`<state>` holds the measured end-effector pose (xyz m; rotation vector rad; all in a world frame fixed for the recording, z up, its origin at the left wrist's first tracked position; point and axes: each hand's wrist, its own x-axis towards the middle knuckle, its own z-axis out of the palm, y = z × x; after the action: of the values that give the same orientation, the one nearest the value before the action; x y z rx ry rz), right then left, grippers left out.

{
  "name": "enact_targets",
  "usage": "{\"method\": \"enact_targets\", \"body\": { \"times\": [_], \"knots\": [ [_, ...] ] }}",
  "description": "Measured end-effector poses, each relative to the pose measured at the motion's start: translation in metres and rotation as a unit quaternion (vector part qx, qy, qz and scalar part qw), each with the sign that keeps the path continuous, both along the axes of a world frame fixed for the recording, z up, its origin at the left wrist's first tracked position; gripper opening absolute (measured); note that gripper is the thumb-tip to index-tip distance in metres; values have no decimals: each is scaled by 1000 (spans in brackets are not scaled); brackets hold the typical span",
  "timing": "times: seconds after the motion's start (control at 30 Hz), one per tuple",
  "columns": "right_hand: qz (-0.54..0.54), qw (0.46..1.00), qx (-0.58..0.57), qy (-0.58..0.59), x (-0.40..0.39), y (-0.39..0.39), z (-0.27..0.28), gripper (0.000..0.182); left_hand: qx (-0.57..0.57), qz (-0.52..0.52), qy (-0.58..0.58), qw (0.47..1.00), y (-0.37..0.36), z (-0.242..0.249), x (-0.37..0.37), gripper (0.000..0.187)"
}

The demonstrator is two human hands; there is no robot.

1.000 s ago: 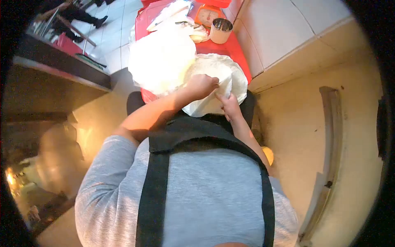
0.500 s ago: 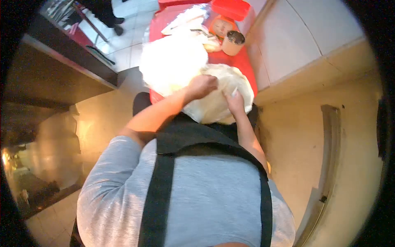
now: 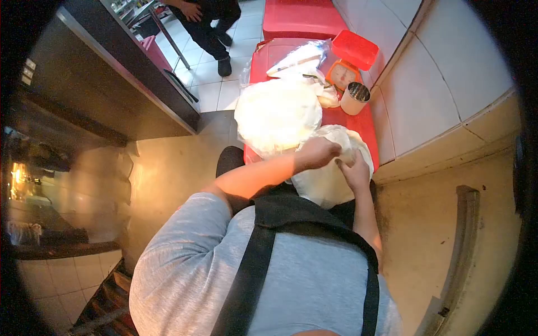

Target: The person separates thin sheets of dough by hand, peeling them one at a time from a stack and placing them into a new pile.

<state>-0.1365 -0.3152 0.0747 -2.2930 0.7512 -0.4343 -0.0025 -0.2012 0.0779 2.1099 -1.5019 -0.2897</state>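
Both hands are at a pale round sheet (image 3: 322, 185), which looks like thin dough or plastic, at the near end of the red table (image 3: 367, 131). My left hand (image 3: 319, 153) has its fingers curled on the sheet's upper part. My right hand (image 3: 356, 171) pinches a fold of it just to the right, fingertips close to the left hand. Left of the sheet and touching it lies a brightly lit white round pile (image 3: 278, 115), its surface washed out by glare. What the fingertips hold is small and partly hidden.
Behind the pile are a plastic bag (image 3: 305, 57), an orange scale (image 3: 343, 74) with a red tray (image 3: 356, 49), and a metal cup (image 3: 355, 98). Tiled wall on the right, dark cabinet (image 3: 106, 61) on the left. Another person (image 3: 210, 28) stands beyond.
The camera view has turned, so the table appears farther right and lower. The two hands are closer together on the sheet. More of the other person shows, including a hand.
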Motion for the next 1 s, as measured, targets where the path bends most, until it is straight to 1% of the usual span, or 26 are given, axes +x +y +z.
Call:
{"method": "enact_targets", "body": {
  "times": [0.03, 0.07, 0.17, 0.2, 0.3, 0.33, 0.4, 0.43, 0.47, 0.53, 0.6, 0.73, 0.77, 0.83, 0.93, 1.0],
  "knots": [
    [-4, 999, -28, 28, 6, 7, 7, 26, 1, -9, -2, 1000, 2, 8, -6, 18],
    [-8, 997, -56, 58, 10, 9, 11, 26, 30, -13, -8, 999, 2, 16, -8, 18],
    [0, 1000, 16, 19, 8, -7, 9, 26, -16, 20, 0, 1000, 10, 1, 18, 18],
    [-2, 999, 39, -14, 6, -10, 8, 25, 30, 33, -42, 998, 15, 11, 22, 18],
    [-10, 999, -18, -35, 7, -6, 4, 23, 3, 49, -21, 999, 15, 10, 18, 23],
    [-3, 998, -34, -47, 9, -1, 5, 22, -76, 33, -23, 996, 13, 11, 15, 28],
    [12, 996, -69, -64, 11, 9, 8, 21, -114, 35, -36, 992, 5, 13, 10, 30],
    [10, 995, -63, -75, 10, 9, 8, 20, -133, 38, -39, 990, 2, 21, 3, 31],
    [8, 995, -57, -85, 8, 7, 9, 20, -60, 77, 9, 995, 0, 30, -2, 28],
    [16, 993, -67, -92, 3, -1, 7, 18, -60, 61, -7, 996, -3, 14, 3, 20],
    [15, 994, -44, -100, -7, -8, 0, 18, -49, 43, -9, 998, 0, 5, 8, 15],
    [-19, 997, 22, -71, -22, -19, -20, 24, -29, 27, -16, 999, 5, -6, 13, 20],
    [-22, 998, 3, -56, -23, -21, -23, 24, -23, 15, -9, 1000, 6, -7, 14, 20],
    [-27, 999, -34, -28, -20, -12, -12, 26, -12, 0, -7, 1000, 8, -6, 8, 20],
    [-10, 991, -118, -57, 0, 7, 4, 29, 11, -6, -25, 1000, 7, 4, -5, 21],
    [-24, 996, -88, -5, 6, 6, 3, 28, 40, -7, -49, 998, 7, 10, -6, 22]
  ]
}}
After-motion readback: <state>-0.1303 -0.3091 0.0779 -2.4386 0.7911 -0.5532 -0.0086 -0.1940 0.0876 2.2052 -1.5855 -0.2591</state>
